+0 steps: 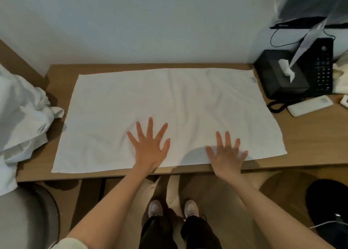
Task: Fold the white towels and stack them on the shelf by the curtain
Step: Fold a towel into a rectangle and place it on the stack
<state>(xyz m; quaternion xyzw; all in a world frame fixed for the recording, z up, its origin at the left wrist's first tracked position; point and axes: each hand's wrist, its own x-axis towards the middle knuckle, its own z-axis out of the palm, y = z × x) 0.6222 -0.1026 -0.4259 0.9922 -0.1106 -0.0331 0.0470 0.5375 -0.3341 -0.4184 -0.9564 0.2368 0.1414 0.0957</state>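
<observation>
L hand lies flat, palm down, fingers straight & spread wide. R hand has the same pose, fingers a bit closer, slightly blurred. Hands are apart. L forearm & R forearm are bare, stretched fwd.

Towel spread on desk, crumpled linen left, tissue box right

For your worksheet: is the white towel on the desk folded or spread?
Spread: the towel lies flat, all four corners showing.
</observation>
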